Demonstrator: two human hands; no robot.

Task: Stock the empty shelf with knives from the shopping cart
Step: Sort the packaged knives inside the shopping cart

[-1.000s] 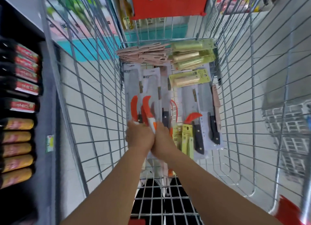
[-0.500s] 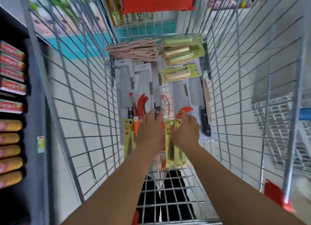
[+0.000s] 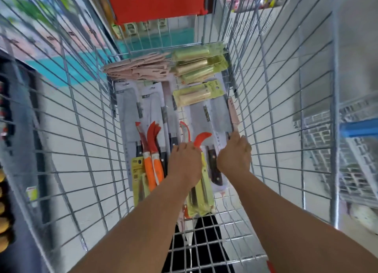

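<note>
The wire shopping cart (image 3: 81,150) holds several packaged knives. Grey cleaver packs (image 3: 128,113) lie along its floor, with orange-handled knives in red sheaths (image 3: 152,166) on the left. My left hand (image 3: 185,162) is curled down over the top of a yellow-green knife pack (image 3: 201,201), beside a red curved sheath (image 3: 201,139). My right hand (image 3: 235,154) is at the right wall, its fingers curled round the handle end of the rightmost cleaver pack (image 3: 219,117). A brown-handled knife (image 3: 213,166) lies between my hands.
At the cart's far end lie a pile of pink knives (image 3: 139,68) and yellow-green packs (image 3: 196,68). A red sign (image 3: 157,1) hangs on the front. A stocked dark shelf (image 3: 4,221) stands left; another wire cart (image 3: 358,150) stands right.
Both hands let go of the orange-handled knife and moved right. My right hand went from the yellow pack to the rightmost cleaver pack. My left hand now sits over the yellow pack.
</note>
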